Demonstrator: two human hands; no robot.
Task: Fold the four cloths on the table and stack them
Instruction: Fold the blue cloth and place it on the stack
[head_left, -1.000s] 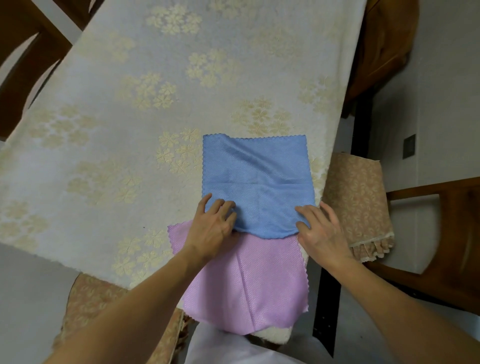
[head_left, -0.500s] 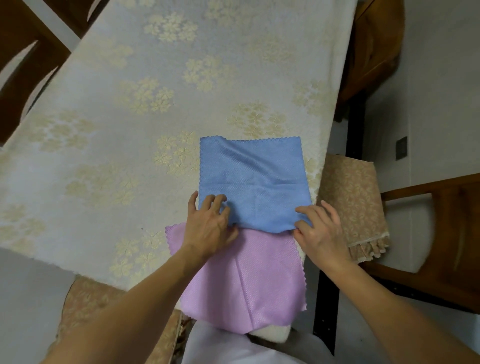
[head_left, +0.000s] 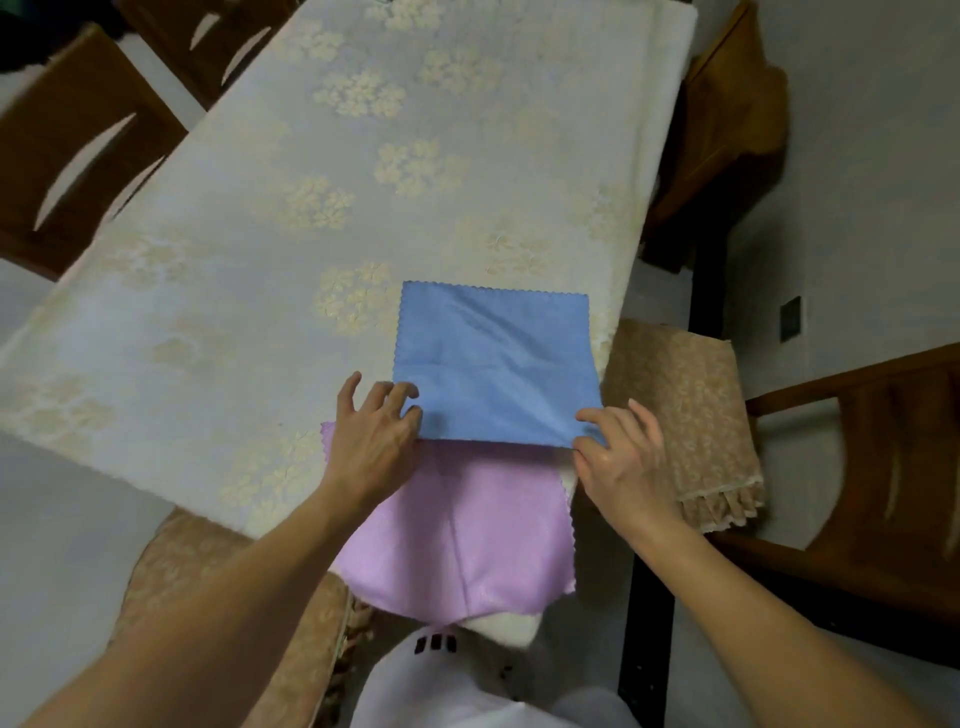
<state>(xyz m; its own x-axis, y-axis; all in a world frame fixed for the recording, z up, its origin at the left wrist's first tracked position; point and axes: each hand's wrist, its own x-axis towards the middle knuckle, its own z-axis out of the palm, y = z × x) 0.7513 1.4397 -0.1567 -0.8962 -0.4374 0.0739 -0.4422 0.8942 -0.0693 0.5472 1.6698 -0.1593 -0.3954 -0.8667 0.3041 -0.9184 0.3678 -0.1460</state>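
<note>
A person looks down at a long desk (head_left: 260, 312) covered in a pale cloth patterned with cream flowers. Near the desk's near-right corner lies a square blue microfibre cloth with zigzag-cut edges (head_left: 493, 358), spread flat with a faint crease across it. Its near edge overlaps the far edge of a lilac-pink microfibre cloth with the same zigzag edge (head_left: 457, 530), which drapes off the near end of the desk towards the person. Only these two cloths are visible; the other two cannot be seen.

The left hand (head_left: 371, 441) pinches the blue cloth's near-left corner between fingertips and thumb. The right hand (head_left: 621, 454) pinches its near-right corner in the same way. Both hands sit at the near edge, so the whole blue cloth stretches away from them towards the far side of the desk. Each hand is equally close to its own corner, and the edge held between them runs left to right.

Judging from this, the fold would carry the near edge up and over to meet the far edge, halving the cloth along a left-to-right line.

Wooden chairs stand around the desk, one at right with a tan patterned seat cover (head_left: 685, 410).
</note>
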